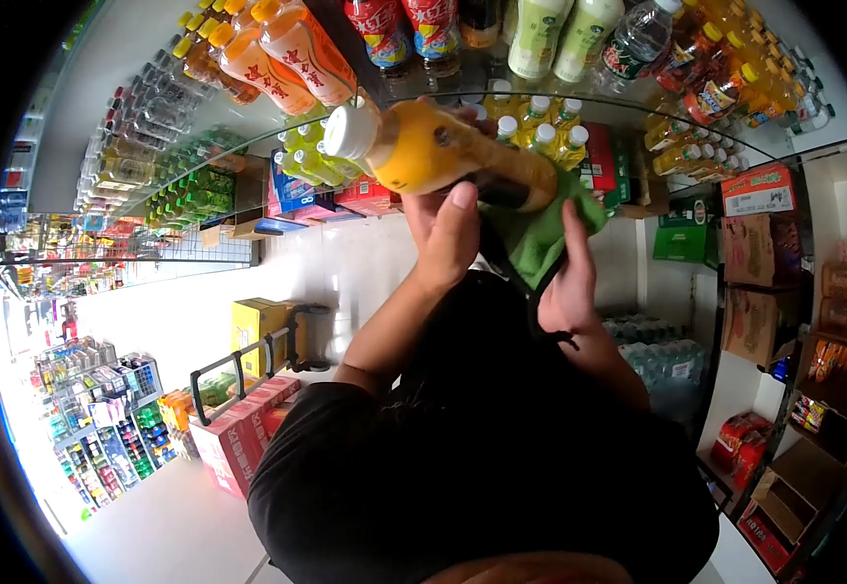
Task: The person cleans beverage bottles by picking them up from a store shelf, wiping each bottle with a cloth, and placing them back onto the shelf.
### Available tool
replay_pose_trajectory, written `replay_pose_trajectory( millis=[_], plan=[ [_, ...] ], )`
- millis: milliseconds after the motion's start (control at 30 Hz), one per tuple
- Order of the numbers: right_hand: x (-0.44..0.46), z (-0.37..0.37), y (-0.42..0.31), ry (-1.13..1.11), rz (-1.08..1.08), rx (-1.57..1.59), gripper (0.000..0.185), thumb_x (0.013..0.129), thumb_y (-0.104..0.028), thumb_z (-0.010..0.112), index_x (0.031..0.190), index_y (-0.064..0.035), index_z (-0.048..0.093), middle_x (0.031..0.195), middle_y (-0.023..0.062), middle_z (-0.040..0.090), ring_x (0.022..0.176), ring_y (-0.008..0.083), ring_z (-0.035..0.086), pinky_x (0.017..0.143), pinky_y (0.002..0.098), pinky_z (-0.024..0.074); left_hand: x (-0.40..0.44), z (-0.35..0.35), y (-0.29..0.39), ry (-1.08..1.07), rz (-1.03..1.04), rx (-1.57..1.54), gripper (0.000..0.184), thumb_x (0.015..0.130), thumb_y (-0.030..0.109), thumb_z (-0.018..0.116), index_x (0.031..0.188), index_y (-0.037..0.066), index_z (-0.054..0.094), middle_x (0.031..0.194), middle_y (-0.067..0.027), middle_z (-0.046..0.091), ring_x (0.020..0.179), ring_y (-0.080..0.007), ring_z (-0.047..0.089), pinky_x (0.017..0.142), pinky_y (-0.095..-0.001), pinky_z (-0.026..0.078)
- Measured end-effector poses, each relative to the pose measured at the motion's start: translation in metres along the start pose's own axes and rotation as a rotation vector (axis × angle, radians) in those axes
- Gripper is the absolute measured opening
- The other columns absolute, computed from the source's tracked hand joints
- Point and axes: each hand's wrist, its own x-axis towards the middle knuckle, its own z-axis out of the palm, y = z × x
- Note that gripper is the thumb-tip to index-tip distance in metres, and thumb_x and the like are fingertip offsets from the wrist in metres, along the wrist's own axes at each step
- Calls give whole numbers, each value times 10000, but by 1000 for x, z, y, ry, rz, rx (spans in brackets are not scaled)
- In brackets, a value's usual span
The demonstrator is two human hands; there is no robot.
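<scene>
A plastic bottle of orange drink (421, 146) with a white cap (351, 132) lies tilted in front of me, its cap pointing up and left. My left hand (448, 226) is closed around the bottle's middle, thumb on the near side and fingertips showing beyond it. A green cloth (540, 232) with a dark edge covers part of the bottle's base end. My right hand (571, 277) grips that cloth and presses it against the bottle; some of its fingers are hidden behind the cloth.
A glass shelf (579, 95) just beyond the bottle carries rows of drink bottles, including large orange bottles (306, 54). More yellow-green bottles (540, 136) stand lower down. To the left are a red carton (238, 428) and a yellow box (256, 329); cardboard boxes (759, 258) fill shelves at right.
</scene>
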Motion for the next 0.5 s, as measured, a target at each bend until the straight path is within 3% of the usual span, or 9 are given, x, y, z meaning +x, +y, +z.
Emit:
replay_pose_trajectory(
  millis=[33,133,167,267,333,400,433,500],
  plan=[
    [-4,0,1,-67,39,5,533,1052,-359,475,1472,-41,396,1456,112,491,1318,252,498,1129,422,380,1,5,2,52,2,24,889,817,304,765,1506,72,255,1284,-140,498,1107,-311,570,1000,-475,444],
    [-1,-10,0,-28,149,53,538,1046,-370,489,1466,-44,404,1446,106,500,1309,245,503,1120,410,386,10,-6,4,-44,-39,44,839,799,281,775,1456,94,287,1195,-112,510,1042,-287,586,947,-465,464],
    [4,-19,-2,-47,176,68,533,1041,-372,502,1455,-47,420,1435,100,509,1303,234,505,1114,399,390,11,-6,7,-67,-91,11,751,782,250,777,1374,110,337,1114,-93,503,981,-271,588,900,-461,476],
    [7,-26,-1,-20,134,77,518,1039,-366,509,1443,-49,438,1426,98,517,1299,228,509,1108,392,395,8,-15,5,-250,-190,-139,709,763,236,782,1325,110,368,1109,-114,501,957,-278,589,913,-470,477],
    [2,-21,-2,17,112,69,511,1041,-351,508,1444,-45,437,1426,100,517,1300,230,509,1110,395,395,9,-7,11,-273,-244,-134,692,749,262,792,1288,107,387,1113,-123,493,1004,-274,567,931,-477,474],
    [0,-17,-6,-31,5,17,516,1043,-347,500,1449,-37,426,1428,108,512,1304,235,506,1118,395,386,14,-2,5,-269,-68,-87,721,732,298,803,1289,98,391,1116,-121,482,1083,-261,529,945,-476,470],
    [-1,-16,-8,-33,2,14,516,1043,-347,500,1449,-37,426,1428,108,512,1304,235,506,1118,395,386,17,-21,0,-322,-55,61,813,722,413,830,1327,101,387,1132,-86,480,1133,-229,493,965,-449,460],
    [-5,-12,-11,-95,-109,-76,505,1052,-316,464,1450,-10,413,1435,130,505,1312,242,500,1126,398,375,15,-25,-1,-243,-146,31,866,712,467,836,1357,104,386,1146,-72,481,1123,-214,495,976,-430,452]
  ],
)
